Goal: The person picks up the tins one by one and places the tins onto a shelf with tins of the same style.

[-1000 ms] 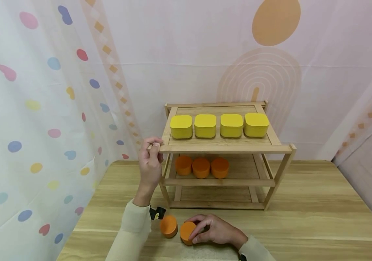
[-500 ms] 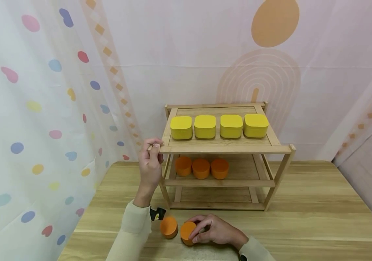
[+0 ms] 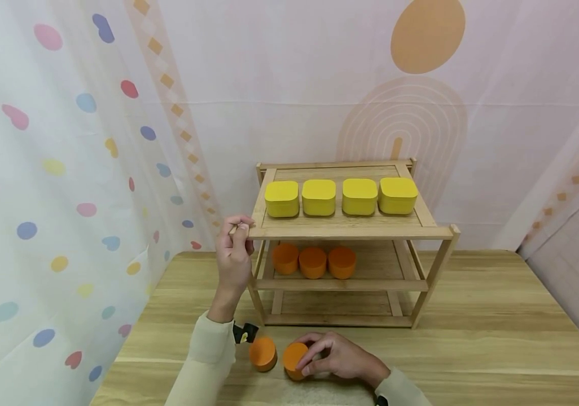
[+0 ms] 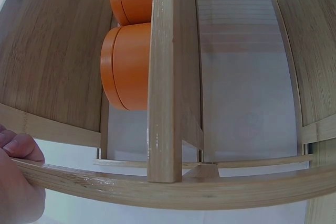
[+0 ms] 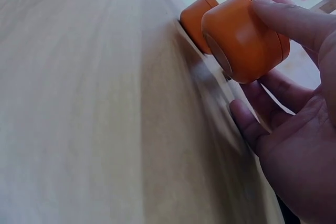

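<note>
My left hand (image 3: 235,254) grips the front left corner of a three-tier wooden rack (image 3: 350,232) at its top shelf. In the left wrist view, its fingers curl round the rack's side rail (image 4: 121,188). My right hand (image 3: 337,355) pinches a round orange lidded box (image 3: 294,360) between thumb and fingers, low over the table in front of the rack. In the right wrist view, the held box (image 5: 242,38) leans a little, its underside partly showing. Just left of it stands a second orange box (image 3: 263,354) on the table.
Several yellow rounded-square boxes (image 3: 359,197) stand in a row on the top shelf. Three orange round boxes (image 3: 312,263) sit on the middle shelf, toward its left. The wooden table (image 3: 513,338) extends to both sides; a patterned curtain (image 3: 289,67) hangs behind.
My right hand has shifted slightly to the right with the orange box, widening the gap to the other box. My left hand stays on the rack corner.
</note>
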{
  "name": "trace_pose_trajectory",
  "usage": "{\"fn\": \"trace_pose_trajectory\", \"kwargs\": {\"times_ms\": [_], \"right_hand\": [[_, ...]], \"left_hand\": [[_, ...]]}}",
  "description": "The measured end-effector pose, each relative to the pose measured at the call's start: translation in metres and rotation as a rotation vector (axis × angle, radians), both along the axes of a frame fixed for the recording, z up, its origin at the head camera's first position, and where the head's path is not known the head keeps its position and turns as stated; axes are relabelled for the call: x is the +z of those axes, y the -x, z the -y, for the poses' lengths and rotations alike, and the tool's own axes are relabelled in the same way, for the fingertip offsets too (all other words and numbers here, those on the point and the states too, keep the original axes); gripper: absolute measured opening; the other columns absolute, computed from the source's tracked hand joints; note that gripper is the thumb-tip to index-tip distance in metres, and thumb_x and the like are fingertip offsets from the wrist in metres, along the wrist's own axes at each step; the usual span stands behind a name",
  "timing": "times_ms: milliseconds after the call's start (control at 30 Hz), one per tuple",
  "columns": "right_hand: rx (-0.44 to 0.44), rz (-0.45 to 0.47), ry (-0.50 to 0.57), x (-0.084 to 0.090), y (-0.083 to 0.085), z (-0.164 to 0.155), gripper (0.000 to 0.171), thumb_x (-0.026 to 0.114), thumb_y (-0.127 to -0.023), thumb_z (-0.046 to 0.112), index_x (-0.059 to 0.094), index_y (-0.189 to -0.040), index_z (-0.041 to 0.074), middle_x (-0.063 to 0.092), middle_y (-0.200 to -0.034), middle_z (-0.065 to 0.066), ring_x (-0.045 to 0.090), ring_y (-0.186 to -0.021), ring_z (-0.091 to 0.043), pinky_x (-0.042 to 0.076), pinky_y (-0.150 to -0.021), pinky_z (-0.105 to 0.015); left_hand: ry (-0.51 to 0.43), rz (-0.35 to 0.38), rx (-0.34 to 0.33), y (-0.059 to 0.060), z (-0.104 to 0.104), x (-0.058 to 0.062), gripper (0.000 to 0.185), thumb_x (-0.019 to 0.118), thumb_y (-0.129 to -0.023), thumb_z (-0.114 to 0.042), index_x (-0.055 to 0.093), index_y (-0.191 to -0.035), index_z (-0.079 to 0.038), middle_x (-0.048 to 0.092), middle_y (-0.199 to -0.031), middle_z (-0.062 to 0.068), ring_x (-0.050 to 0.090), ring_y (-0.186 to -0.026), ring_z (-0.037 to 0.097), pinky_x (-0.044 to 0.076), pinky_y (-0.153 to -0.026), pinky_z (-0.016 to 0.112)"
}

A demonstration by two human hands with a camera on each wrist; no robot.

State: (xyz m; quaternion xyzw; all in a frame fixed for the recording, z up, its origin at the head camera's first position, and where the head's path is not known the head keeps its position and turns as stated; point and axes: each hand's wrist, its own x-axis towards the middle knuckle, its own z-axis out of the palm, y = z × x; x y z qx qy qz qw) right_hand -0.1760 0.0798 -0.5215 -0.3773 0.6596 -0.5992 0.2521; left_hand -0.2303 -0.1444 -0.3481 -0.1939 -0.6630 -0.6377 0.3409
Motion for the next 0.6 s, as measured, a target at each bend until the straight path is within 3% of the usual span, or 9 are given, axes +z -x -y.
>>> {"fn": "trace_pose_trajectory", "kwargs": {"times_ms": [600], "right_hand": [[0.010,-0.111,0.056,0.022,-0.006,-0.018,0.020,0.067,-0.094,0.015,0.076,-0.105,0.001,0.064,-0.131,-0.009,0.043,-0.137,-0.020,0.035,-0.110,-0.028]], "left_hand": [[-0.007,0.006,0.002,0.000,0.000,0.000,0.022,0.041,-0.101,-0.009,0.054,-0.101,0.008,0.041,-0.063,0.002,0.037,-0.052,0.012,0.034,-0.049,0.019]]}}
